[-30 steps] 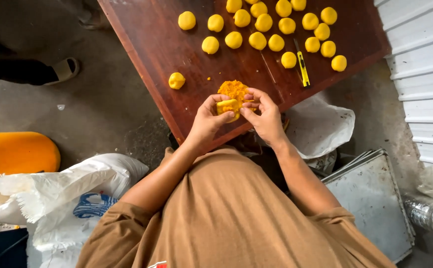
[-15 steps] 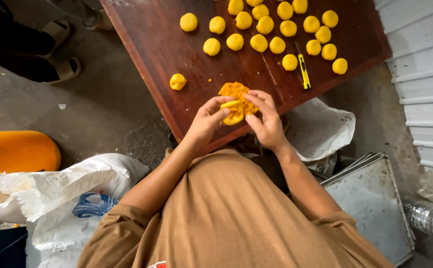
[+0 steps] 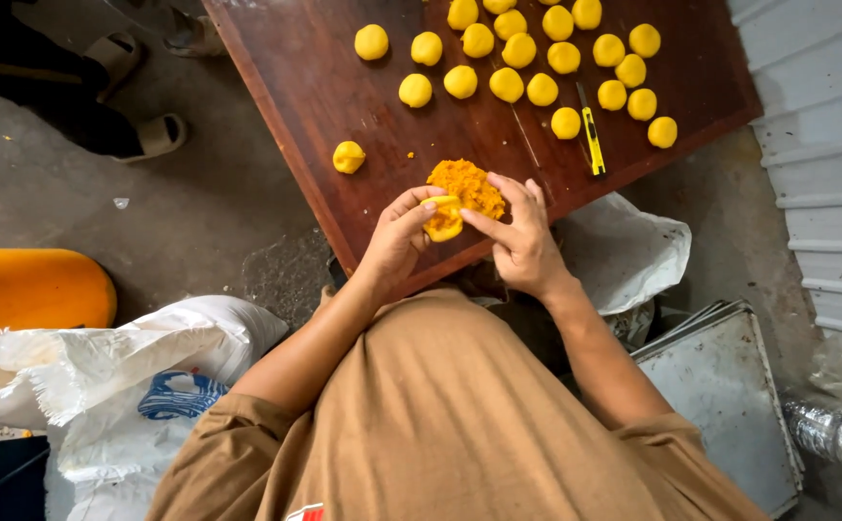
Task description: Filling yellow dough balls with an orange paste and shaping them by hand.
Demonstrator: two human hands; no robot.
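Note:
My left hand (image 3: 397, 241) and my right hand (image 3: 517, 236) meet over the near edge of a dark wooden board (image 3: 315, 87), both pinching one small yellow dough piece (image 3: 443, 218) between the fingertips. Just behind it lies a crumbly orange heap of dough (image 3: 466, 183) on the board. A single shaped yellow ball (image 3: 348, 156) sits apart to the left. Several round yellow balls (image 3: 508, 84) lie in rows farther back.
A yellow utility knife (image 3: 592, 137) lies on the board among the balls. White sacks (image 3: 122, 376) and an orange container (image 3: 26, 289) are at the left, a metal tray (image 3: 730, 386) and white bag (image 3: 624, 251) at the right. Someone's sandalled feet (image 3: 151, 135) stand at top left.
The fingers of both hands have shifted around the dough piece, working it. The feet at top left have moved slightly.

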